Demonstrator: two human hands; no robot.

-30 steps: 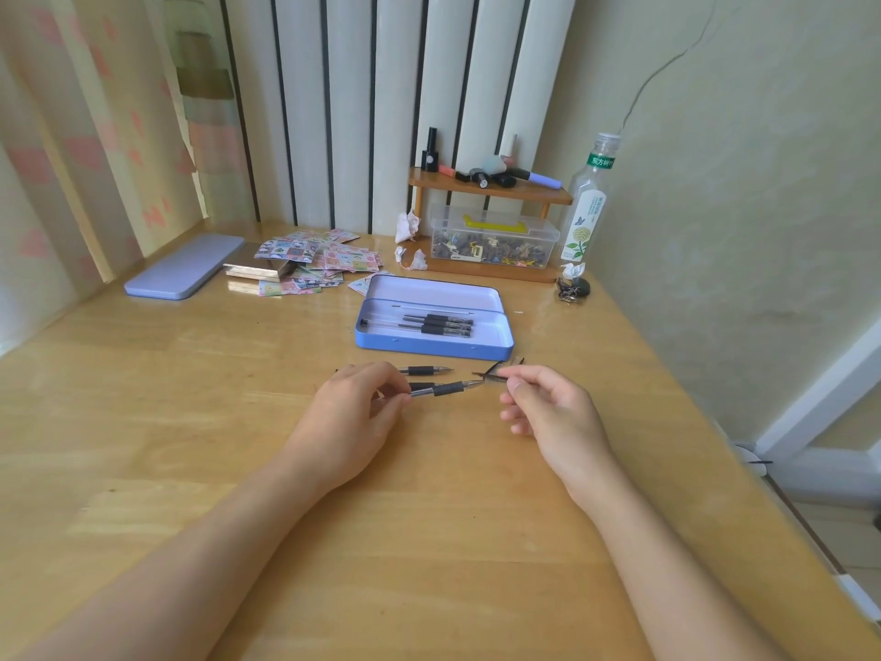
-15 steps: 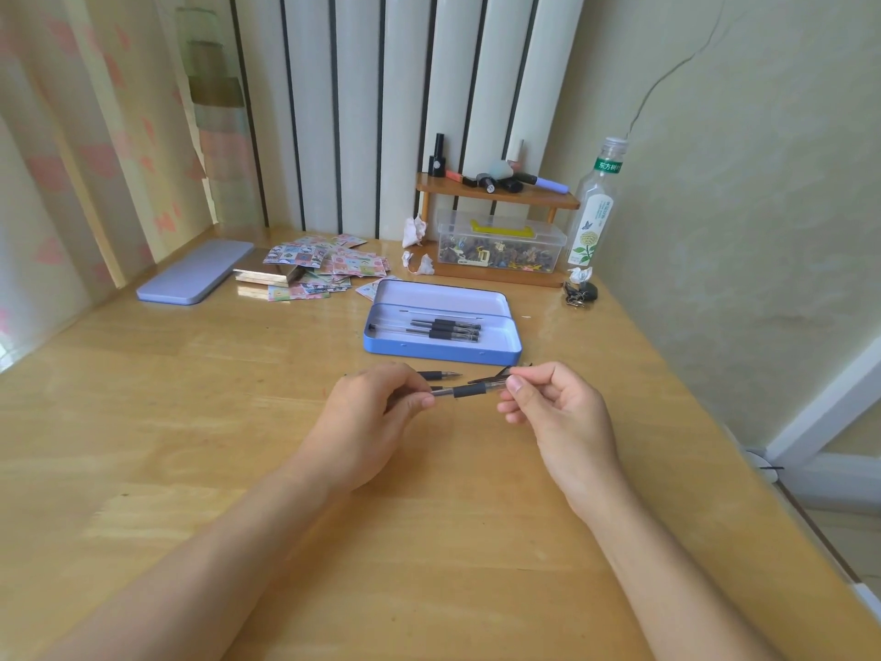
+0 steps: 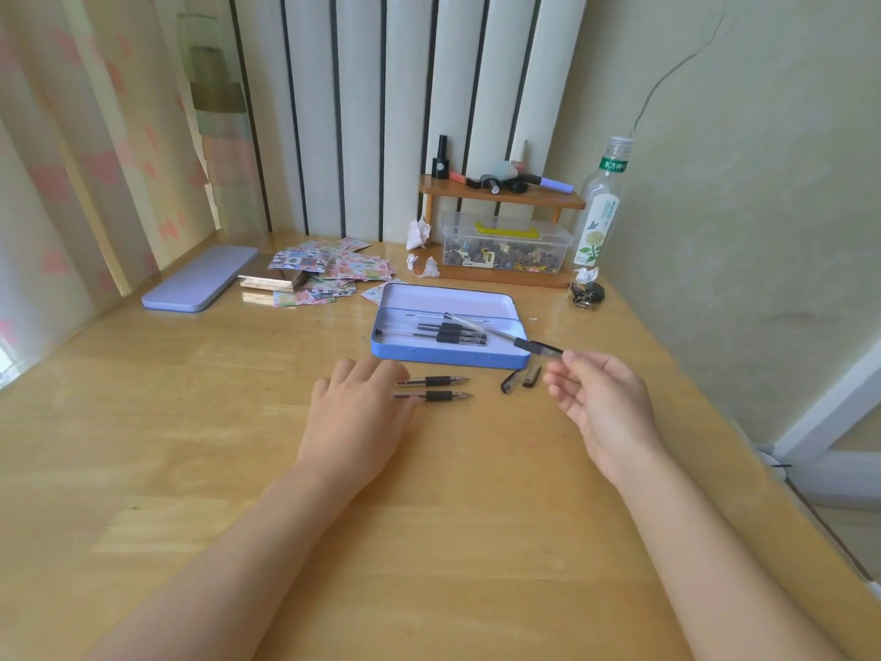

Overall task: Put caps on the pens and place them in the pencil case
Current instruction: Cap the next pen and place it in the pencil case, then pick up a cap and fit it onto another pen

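The blue pencil case (image 3: 405, 351) lies open mid-table with three capped pens (image 3: 450, 334) inside. A fourth capped pen (image 3: 496, 333) slants across the case's right front rim, its capped end just off the fingertips of my right hand (image 3: 603, 403), whose fingers are loosely spread. Two uncapped pens (image 3: 438, 388) lie side by side in front of the case, tips pointing right. My left hand (image 3: 355, 412) rests flat on the table, covering their back ends. Two loose black caps (image 3: 519, 379) lie between the pens and my right hand.
The case's lid (image 3: 200, 278) lies at the far left beside a pile of stickers (image 3: 324, 274). At the back stand a small wooden shelf (image 3: 500, 195), a clear box of trinkets (image 3: 505, 248) and a plastic bottle (image 3: 598, 217). Keys (image 3: 586, 294) lie near the wall.
The cap went onto the pen held between both hands. My right hand carried that pen to the case and opened. My left hand dropped flat onto the two uncapped pens.
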